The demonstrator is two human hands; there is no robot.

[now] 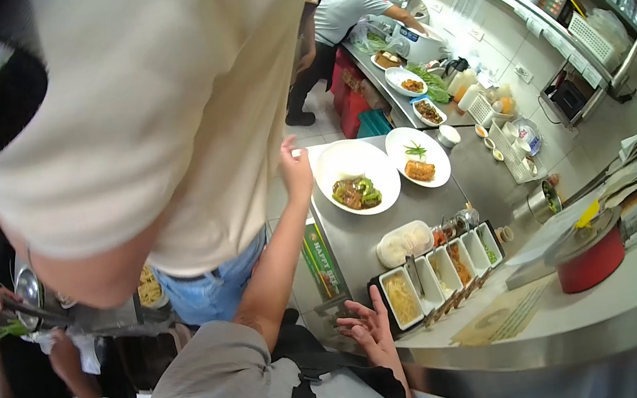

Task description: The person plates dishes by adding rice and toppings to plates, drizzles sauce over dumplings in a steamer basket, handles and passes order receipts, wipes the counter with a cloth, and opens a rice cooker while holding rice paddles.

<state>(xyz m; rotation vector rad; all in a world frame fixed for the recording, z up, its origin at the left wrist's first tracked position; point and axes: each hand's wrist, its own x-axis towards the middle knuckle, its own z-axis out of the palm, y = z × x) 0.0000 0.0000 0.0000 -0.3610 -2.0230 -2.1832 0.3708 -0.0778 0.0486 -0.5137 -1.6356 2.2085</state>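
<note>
Far-left hands [66,358]: another person's, dim near the lens edge; I cannot tell what they grip.
Noodles [150,286]: pale yellow, partly hidden behind the person in the cream shirt.
Cream shirt [185,120]: worn by a person close by, cut off at the top and covering much of the left side; blue jeans [214,293] show below.
Left hand [297,168]: fingers loosely bent, just beside the white bowl's left rim; I cannot tell whether they touch it or pinch anything. The arm is stretched forward from the grey sleeve [219,359].
Right hand [370,328]: fingers parted and lightly curled, one nearly straight, with nothing visible in them; raised near the left end of the container row, its forearm running out of view below.
White bowl [366,161]: on the steel counter [354,247], with green pieces and brown meat inside.
Bending person [345,9]: in the background, an arm reaching to a pale tub [417,45]; the grip is too small to read.
White plate [434,152]: right of the bowl, bearing a browned piece and green garnish.
Container row [435,298]: near the right hand, yellow shreds in the nearest compartment.
Red pot [590,262]: far right, a lid over its top.
</note>
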